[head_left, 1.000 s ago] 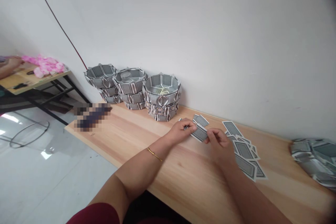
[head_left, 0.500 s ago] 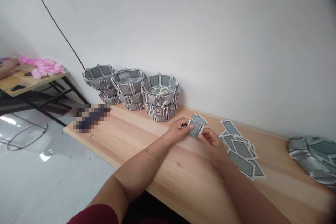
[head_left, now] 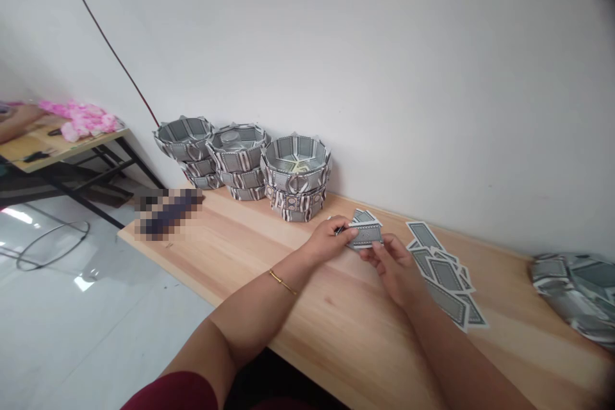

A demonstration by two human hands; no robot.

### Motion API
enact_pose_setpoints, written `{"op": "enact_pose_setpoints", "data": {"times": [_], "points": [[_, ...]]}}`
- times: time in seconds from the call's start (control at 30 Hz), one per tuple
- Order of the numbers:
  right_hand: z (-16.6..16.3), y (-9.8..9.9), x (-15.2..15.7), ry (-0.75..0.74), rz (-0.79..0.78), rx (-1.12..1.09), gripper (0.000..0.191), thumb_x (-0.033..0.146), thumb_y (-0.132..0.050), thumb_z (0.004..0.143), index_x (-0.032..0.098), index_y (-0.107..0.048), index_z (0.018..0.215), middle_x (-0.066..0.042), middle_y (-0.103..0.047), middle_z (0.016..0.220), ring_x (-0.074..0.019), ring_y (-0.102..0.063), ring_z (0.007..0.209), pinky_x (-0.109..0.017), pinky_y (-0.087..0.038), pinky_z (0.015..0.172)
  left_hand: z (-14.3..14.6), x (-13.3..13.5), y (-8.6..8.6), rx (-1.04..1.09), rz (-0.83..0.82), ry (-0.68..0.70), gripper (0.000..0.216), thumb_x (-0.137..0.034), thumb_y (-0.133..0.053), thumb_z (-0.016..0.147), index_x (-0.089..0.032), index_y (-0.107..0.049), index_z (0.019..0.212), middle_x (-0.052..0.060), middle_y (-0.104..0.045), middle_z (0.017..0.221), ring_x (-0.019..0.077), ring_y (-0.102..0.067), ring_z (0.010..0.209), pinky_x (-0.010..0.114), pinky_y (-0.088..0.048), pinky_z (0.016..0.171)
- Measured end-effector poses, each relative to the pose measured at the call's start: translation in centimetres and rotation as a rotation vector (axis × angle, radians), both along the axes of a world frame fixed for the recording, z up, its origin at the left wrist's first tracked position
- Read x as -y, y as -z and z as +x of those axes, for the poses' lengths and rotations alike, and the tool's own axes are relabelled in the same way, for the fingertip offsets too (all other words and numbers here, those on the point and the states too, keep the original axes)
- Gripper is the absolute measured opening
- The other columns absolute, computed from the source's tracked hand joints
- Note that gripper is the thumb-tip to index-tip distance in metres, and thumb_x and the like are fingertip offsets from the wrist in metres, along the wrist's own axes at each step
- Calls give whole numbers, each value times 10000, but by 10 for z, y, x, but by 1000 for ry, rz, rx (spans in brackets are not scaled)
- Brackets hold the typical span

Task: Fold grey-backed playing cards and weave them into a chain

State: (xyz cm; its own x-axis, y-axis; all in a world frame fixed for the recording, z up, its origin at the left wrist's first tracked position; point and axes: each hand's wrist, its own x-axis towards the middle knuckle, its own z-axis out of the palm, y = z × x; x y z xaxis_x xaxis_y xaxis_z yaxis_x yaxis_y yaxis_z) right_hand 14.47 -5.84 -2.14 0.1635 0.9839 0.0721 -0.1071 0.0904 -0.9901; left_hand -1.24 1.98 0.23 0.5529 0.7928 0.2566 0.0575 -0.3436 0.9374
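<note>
Several grey playing cards [head_left: 366, 236] with white edges are held together over the wooden table, in front of me. My left hand [head_left: 331, 238] is closed on their left side, thumb on top; a small dark item shows by its fingers, too small to name. From the right, my right hand [head_left: 391, 262] pinches the edge of the front card, which lies turned sideways across the others. Just right of that hand, a loose pile of like cards [head_left: 446, 274] lies spread on the table.
Along the wall stand stacked card baskets [head_left: 295, 176], with more stacks [head_left: 239, 160] to their left. Another card basket [head_left: 576, 295] sits at the right edge. On a side table [head_left: 57, 152] lie pink flowers [head_left: 89, 120] near another person's arm [head_left: 22, 122].
The front card has turned to lie more level and wider across the others. My right hand has shifted slightly right and down, its fingers now under the card's right end.
</note>
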Motion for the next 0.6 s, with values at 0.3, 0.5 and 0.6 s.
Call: {"op": "enact_pose_setpoints", "data": {"times": [0.3,0.5,0.6], "points": [[3,-11,3,210,93,432,240,447,-534,819,211,-578,821,-3,-562,754,-151,-510,688,-258,-416,630,2,3,2,-35,200,44,234,-362,-526,816,-148,-589,747,44,-587,790,145,-508,815,264,-381,790],[4,-8,2,-39,39,255,242,451,-541,820,210,-554,799,39,-443,578,-125,-433,549,-245,-363,535,1,2,3,10,27,23,281,-407,-531,809,-137,-608,786,45,-602,824,141,-530,805,258,-396,777],[3,-9,3,-157,40,267,223,416,-546,827,199,-551,774,40,-455,576,-115,-435,559,-244,-368,560,0,2,2,45,-6,36,297,-419,-541,802,-131,-611,776,42,-602,816,137,-534,794,251,-399,765]]}}
